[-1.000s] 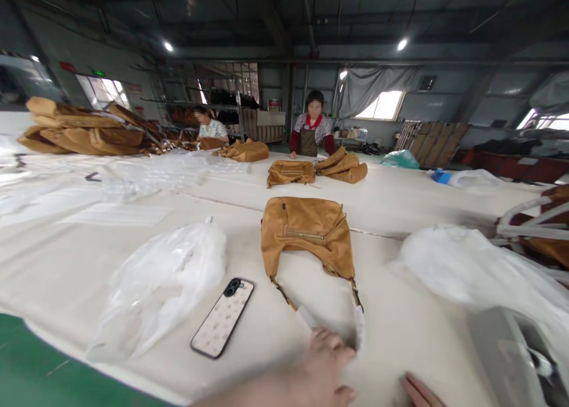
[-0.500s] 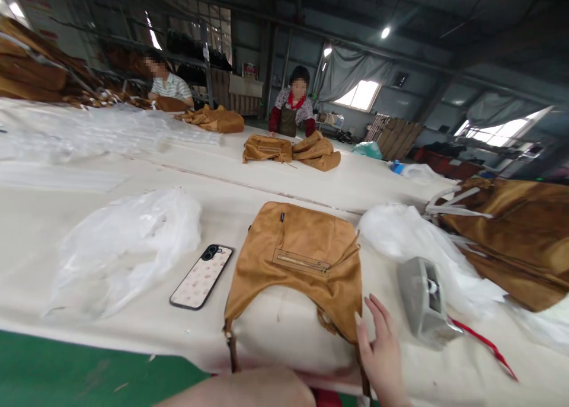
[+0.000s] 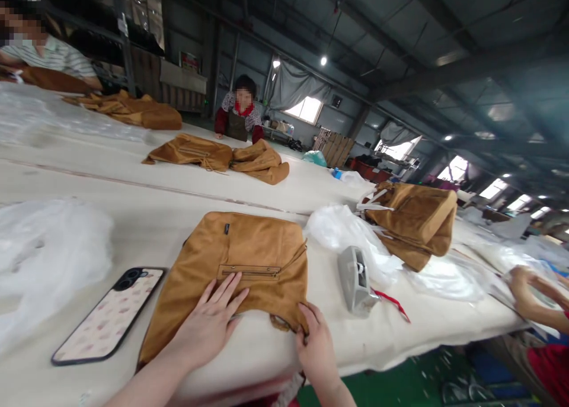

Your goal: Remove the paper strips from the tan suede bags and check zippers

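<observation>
A tan suede-like handbag point(image 3: 255, 241) lies flat on the cloth-covered table in front of me, its zip pocket facing up and its curved opening toward me. My left hand point(image 3: 207, 324) rests on it with fingers stretched out, the fingertips just below the zip point(image 3: 253, 273). At the bag's lower right corner, where the strap joins, my right hand point(image 3: 316, 342) has its fingers closed on the edge. Part of the strap is hidden beneath that hand.
Left of the bag lie a phone point(image 3: 109, 318) and crumpled plastic point(image 3: 57, 253). To the right stand a grey tape dispenser point(image 3: 353, 279), plastic bags point(image 3: 351, 235) and stacked tan bags point(image 3: 413, 217). Co-workers stand across the table point(image 3: 242, 114), and another person's hands point(image 3: 528, 291) work at far right.
My left hand has come onto the bag and lies flat there. The right hand has closed on the bag's lower corner. The view has swung right.
</observation>
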The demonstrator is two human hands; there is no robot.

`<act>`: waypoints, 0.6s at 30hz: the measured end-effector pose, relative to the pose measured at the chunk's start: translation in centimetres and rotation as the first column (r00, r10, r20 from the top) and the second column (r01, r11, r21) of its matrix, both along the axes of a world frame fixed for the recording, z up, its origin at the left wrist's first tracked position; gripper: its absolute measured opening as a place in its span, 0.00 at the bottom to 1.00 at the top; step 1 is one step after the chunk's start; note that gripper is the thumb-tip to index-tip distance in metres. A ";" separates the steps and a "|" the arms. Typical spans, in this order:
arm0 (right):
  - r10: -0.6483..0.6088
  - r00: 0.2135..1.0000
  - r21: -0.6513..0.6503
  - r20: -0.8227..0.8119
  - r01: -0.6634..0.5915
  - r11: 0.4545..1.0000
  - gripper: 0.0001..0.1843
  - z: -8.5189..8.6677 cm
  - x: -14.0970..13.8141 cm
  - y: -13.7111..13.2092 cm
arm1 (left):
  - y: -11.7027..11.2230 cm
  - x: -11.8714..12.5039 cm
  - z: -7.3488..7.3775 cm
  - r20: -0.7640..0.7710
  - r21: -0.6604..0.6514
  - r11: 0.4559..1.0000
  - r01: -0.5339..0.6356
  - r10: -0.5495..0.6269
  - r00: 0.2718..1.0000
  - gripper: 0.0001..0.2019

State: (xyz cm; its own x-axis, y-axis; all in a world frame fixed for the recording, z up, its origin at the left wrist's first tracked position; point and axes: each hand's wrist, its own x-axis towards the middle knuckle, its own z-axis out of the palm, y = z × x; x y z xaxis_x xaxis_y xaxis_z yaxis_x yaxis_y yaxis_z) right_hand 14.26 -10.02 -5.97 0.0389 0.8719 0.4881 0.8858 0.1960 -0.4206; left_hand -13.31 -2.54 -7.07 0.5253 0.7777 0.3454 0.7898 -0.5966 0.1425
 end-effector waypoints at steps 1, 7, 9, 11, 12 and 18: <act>0.002 1.000 -0.006 -0.003 -0.002 1.000 0.32 0.1 -0.2 -0.2 | -0.2 -0.1 0.1 0.007 0.010 1.000 0.006 -0.006 1.000 0.25; 0.112 0.994 -0.084 0.000 -0.112 0.990 0.26 1.9 0.1 -2.4 | -0.6 -0.5 0.5 0.052 0.119 0.992 0.042 -0.048 0.997 0.22; 0.102 0.995 -0.064 -0.007 -0.102 0.993 0.22 3.1 2.4 -2.3 | -0.6 -0.6 0.2 0.048 0.156 0.987 0.043 -0.051 0.998 0.23; -0.024 1.000 0.013 0.010 0.024 1.000 0.19 4.9 6.3 -1.3 | -0.5 -0.6 -0.1 0.033 0.182 0.982 0.042 -0.048 0.998 0.24; -0.122 0.992 0.051 0.033 0.120 0.991 0.18 5.9 8.7 -0.4 | -0.4 -0.6 -0.2 0.026 0.192 0.981 0.041 -0.047 0.999 0.24; -0.592 0.774 -0.041 0.225 0.615 0.788 0.19 10.1 23.2 6.9 | -0.2 -0.6 -0.7 0.001 0.231 0.973 0.023 -0.024 1.000 0.26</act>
